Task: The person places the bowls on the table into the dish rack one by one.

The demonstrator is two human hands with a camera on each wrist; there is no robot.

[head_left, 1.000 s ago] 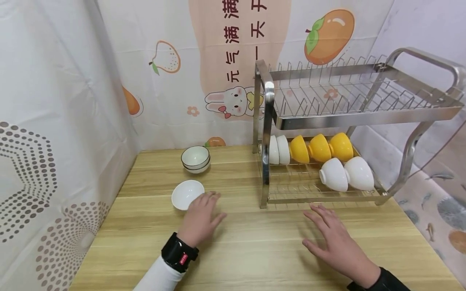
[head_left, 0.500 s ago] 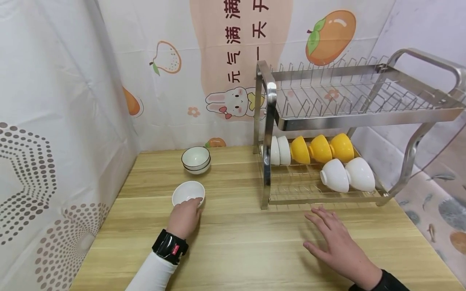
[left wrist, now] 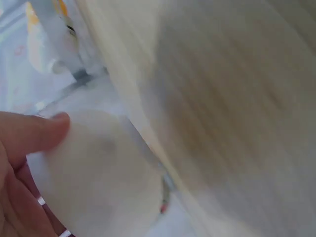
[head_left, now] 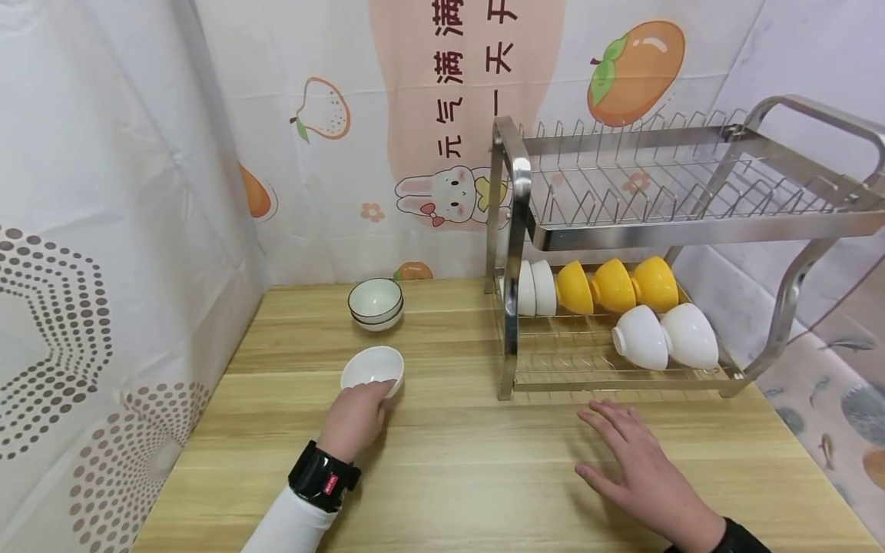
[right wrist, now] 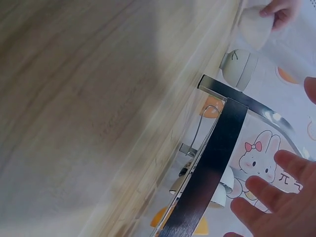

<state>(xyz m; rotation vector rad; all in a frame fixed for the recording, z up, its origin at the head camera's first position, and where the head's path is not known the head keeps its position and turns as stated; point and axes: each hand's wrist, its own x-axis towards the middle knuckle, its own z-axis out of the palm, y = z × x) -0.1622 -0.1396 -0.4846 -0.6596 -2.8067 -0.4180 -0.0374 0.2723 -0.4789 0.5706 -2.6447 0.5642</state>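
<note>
My left hand (head_left: pixel 354 421) grips the near right rim of a small white bowl (head_left: pixel 369 364), the thumb on one side of the wall and curled fingers on the other. In the left wrist view the bowl (left wrist: pixel 106 177) is blurred; I cannot tell whether it touches the table. Behind it stand two stacked white bowls with dark rims (head_left: pixel 375 298). My right hand (head_left: pixel 632 470), fingers spread and holding nothing, hovers over the table in front of the steel dish rack (head_left: pixel 622 384); the right wrist view also shows its spread fingers.
On the rack's lower tier sit yellow bowls (head_left: pixel 612 286) in a row beside upright white bowls (head_left: pixel 545 289), with two more white bowls (head_left: pixel 641 338) in front. The upper tier (head_left: pixel 691 230) has wire dividers. Printed curtains (head_left: pixel 332 223) enclose the wooden table (head_left: pixel 470 476).
My left hand reached left to the white bowl, took hold of its rim, and has shifted it slightly to the right. My right hand has stayed nearly in place.
</note>
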